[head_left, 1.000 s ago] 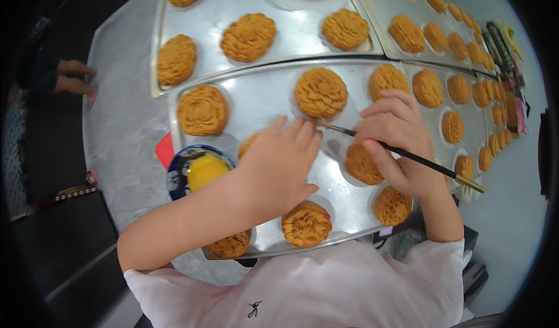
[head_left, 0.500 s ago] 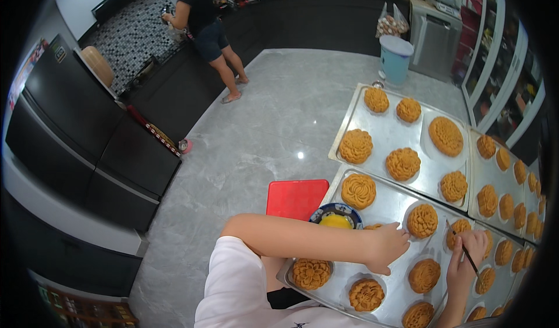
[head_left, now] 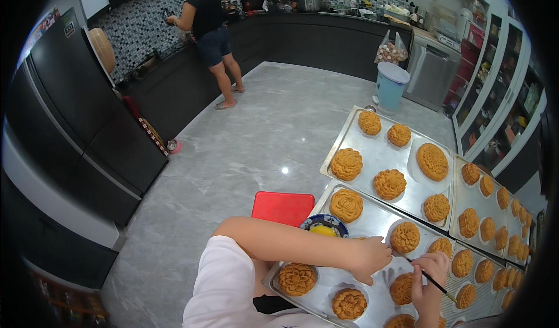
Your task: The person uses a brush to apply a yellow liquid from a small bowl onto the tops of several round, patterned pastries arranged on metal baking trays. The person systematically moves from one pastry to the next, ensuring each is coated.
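Note:
My right hand (head_left: 430, 272) grips a slim paintbrush (head_left: 438, 286) with a dark handle, its tip close to my left fingers. My left arm stretches across a metal tray (head_left: 378, 211) of golden-brown mooncakes. At its end, my left hand (head_left: 371, 258) is bent downward with the thumb apart from the fingers, and no held thing shows. Just beyond the fingertips sits a patterned mooncake (head_left: 404, 237); another mooncake (head_left: 402, 288) lies below the brush. A blue-and-white bowl (head_left: 339, 221) of yellow liquid stands behind my forearm, partly hidden, as is a mooncake next to it.
A second tray (head_left: 372, 156) of mooncakes adjoins at the far side, with more trays (head_left: 460, 203) to the right. A red stool (head_left: 279, 208) is left of the bowl. Further off stand a lidded blue bucket (head_left: 390, 92), a black fridge (head_left: 75, 106) and a person (head_left: 209, 19) at the counter.
My right hand has moved left with the brush, bringing its tip toward my left hand. The whole view has shifted slightly; my left hand stays over the tray.

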`<control>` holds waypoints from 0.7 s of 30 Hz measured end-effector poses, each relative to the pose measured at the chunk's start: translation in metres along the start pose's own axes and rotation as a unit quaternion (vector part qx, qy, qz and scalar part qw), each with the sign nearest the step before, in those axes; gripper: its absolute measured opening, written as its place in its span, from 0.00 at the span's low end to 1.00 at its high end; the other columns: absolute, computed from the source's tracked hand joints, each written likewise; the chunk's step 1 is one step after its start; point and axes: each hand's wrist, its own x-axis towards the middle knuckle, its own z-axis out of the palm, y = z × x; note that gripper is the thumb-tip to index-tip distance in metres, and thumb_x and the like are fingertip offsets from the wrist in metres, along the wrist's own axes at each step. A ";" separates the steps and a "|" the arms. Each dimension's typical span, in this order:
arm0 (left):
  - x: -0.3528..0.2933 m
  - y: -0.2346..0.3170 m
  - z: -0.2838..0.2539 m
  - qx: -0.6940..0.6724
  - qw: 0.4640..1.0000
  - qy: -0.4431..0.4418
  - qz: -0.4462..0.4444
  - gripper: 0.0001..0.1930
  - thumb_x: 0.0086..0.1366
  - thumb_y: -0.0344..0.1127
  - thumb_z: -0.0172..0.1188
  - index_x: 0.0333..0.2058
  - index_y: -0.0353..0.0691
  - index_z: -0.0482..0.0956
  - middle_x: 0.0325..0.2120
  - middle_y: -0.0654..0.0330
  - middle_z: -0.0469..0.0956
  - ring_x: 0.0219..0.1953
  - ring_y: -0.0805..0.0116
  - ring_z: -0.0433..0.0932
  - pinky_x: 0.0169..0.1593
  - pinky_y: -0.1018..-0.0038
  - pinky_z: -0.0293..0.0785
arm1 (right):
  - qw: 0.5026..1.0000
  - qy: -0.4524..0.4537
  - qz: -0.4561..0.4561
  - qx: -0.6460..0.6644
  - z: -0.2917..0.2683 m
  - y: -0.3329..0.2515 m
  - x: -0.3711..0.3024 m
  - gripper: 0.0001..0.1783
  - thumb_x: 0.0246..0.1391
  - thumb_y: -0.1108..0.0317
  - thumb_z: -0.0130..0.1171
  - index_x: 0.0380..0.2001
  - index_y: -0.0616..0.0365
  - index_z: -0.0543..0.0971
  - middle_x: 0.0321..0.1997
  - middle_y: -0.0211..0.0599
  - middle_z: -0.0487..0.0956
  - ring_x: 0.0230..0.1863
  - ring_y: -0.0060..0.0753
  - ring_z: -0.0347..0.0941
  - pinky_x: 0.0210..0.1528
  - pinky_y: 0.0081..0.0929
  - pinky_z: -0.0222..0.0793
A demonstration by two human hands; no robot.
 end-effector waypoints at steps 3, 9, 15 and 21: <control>0.000 -0.002 0.002 0.008 1.000 0.007 0.003 0.44 0.58 0.56 0.66 0.61 0.22 0.67 0.60 0.39 0.70 0.66 0.47 0.67 0.71 0.53 0.58 | 0.999 0.013 0.034 -0.025 -0.007 0.010 -0.001 0.01 0.55 0.77 0.58 0.32 0.60 0.77 0.35 0.44 0.76 0.44 0.50 0.69 0.54 0.44 0.62; -0.004 -0.002 0.007 0.021 0.999 0.027 0.005 0.45 0.59 0.56 0.66 0.62 0.22 0.65 0.61 0.38 0.68 0.67 0.47 0.67 0.72 0.53 0.56 | 1.000 0.007 0.019 -0.001 -0.007 0.012 -0.001 0.01 0.57 0.77 0.58 0.32 0.61 0.77 0.34 0.44 0.74 0.43 0.50 0.68 0.53 0.44 0.61; -0.008 -0.002 0.003 0.016 1.000 0.012 -0.004 0.45 0.59 0.55 0.67 0.63 0.22 0.65 0.62 0.38 0.68 0.67 0.47 0.66 0.72 0.53 0.57 | 0.992 0.049 0.090 -0.067 -0.005 0.028 -0.010 0.02 0.60 0.77 0.56 0.31 0.62 0.76 0.35 0.43 0.75 0.45 0.49 0.70 0.58 0.45 0.61; -0.010 0.006 -0.013 0.019 1.000 -0.005 -0.019 0.43 0.59 0.54 0.67 0.62 0.23 0.67 0.61 0.41 0.70 0.67 0.48 0.67 0.72 0.53 0.58 | 0.995 0.020 0.002 -0.096 -0.004 0.011 -0.004 0.05 0.53 0.76 0.61 0.35 0.60 0.78 0.36 0.38 0.79 0.45 0.45 0.74 0.63 0.50 0.61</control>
